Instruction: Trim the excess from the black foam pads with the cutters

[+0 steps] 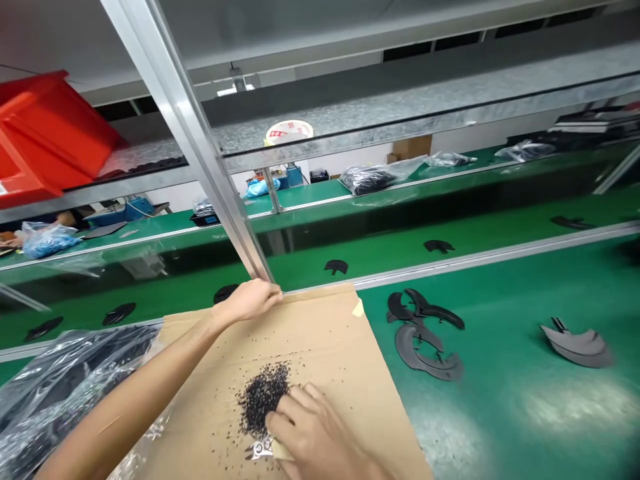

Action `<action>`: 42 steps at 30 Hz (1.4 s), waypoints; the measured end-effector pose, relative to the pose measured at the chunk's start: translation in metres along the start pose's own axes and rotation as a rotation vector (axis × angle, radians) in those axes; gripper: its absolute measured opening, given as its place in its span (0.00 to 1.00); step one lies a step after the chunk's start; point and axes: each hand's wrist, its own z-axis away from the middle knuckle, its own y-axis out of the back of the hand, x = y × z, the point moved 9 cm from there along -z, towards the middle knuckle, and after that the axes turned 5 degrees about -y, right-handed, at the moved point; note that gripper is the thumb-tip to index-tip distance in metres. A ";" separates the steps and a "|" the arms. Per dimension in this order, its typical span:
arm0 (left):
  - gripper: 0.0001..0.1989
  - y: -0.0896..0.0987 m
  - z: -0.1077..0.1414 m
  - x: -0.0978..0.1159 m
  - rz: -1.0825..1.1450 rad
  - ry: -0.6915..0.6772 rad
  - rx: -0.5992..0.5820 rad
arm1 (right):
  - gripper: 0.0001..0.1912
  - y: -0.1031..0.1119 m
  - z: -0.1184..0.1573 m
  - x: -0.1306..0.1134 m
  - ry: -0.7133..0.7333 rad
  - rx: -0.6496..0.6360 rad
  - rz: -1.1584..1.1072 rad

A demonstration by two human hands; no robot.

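A brown cardboard sheet point(320, 333) lies on the green bench, with a pile of small black bits point(263, 397) scattered at its middle. At the sheet's far edge, beside the foot of the metal post, is my left hand point(253, 298), its fingers bent together; whether they pinch anything is hidden. My right hand point(310, 427) is closed at the near right side of the pile. Under its fingers pokes out a small pale tool with a printed white label point(263, 448) and dark pointed tips.
Dark curved parts point(430, 350) lie right of the cardboard, and another curved part point(580, 345) farther right. Clear plastic bags point(60, 393) lie at left. Beyond runs a green belt carrying black parts point(336, 267). A metal post point(200, 147) rises beside a red bin point(55, 140).
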 end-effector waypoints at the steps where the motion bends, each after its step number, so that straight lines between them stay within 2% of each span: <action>1: 0.18 -0.002 -0.011 0.017 0.027 -0.047 0.002 | 0.15 -0.002 0.000 0.000 0.005 -0.014 0.006; 4: 0.18 -0.014 -0.052 0.061 0.101 -0.150 0.023 | 0.15 -0.004 -0.001 0.001 0.006 -0.031 0.009; 7: 0.20 -0.028 -0.093 0.089 0.165 -0.165 0.062 | 0.13 -0.003 0.000 0.003 -0.009 -0.030 0.000; 11: 0.20 -0.040 -0.125 0.094 0.224 -0.069 0.097 | 0.12 0.002 0.001 0.006 -0.037 -0.009 -0.020; 14: 0.15 -0.030 -0.122 0.084 0.258 -0.032 0.170 | 0.10 0.010 0.000 0.006 -0.052 0.058 -0.049; 16: 0.10 -0.014 -0.104 0.075 0.274 -0.050 0.246 | 0.12 0.021 0.000 0.008 -0.077 0.165 -0.082; 18: 0.09 0.004 -0.072 0.068 0.289 -0.086 0.320 | 0.17 0.038 0.001 0.012 -0.106 0.327 -0.111; 21: 0.08 0.020 -0.005 0.059 0.304 -0.103 0.382 | 0.23 0.070 0.008 0.017 -0.114 0.615 -0.122; 23: 0.08 0.024 0.045 0.062 0.365 -0.140 0.417 | 0.22 0.086 0.011 0.021 -0.101 0.750 -0.151; 25: 0.09 0.023 0.090 0.073 0.468 -0.238 0.453 | 0.18 0.093 0.008 0.023 -0.070 0.786 -0.176; 27: 0.09 0.016 0.126 0.083 0.550 -0.333 0.455 | 0.11 0.089 -0.001 0.017 0.055 0.705 -0.197; 29: 0.08 0.003 0.153 0.082 0.572 -0.351 0.402 | 0.08 0.082 -0.009 0.013 0.132 0.626 -0.251; 31: 0.11 -0.010 0.175 0.066 0.532 -0.275 0.320 | 0.06 0.079 -0.013 0.012 0.146 0.603 -0.287; 32: 0.12 -0.017 0.185 0.050 0.451 -0.187 0.261 | 0.05 0.078 -0.013 0.012 0.137 0.610 -0.292; 35: 0.07 -0.029 0.220 -0.024 0.048 0.216 0.089 | 0.05 0.079 -0.015 0.014 0.065 0.627 -0.285; 37: 0.09 -0.025 0.244 -0.074 -0.104 0.427 0.077 | 0.06 0.078 -0.017 0.015 0.009 0.613 -0.280; 39: 0.11 -0.022 0.260 -0.111 -0.155 0.554 0.107 | 0.07 0.075 -0.019 0.016 -0.027 0.593 -0.293; 42: 0.11 -0.020 0.274 -0.144 -0.183 0.657 0.150 | 0.08 0.070 -0.019 0.017 -0.061 0.565 -0.339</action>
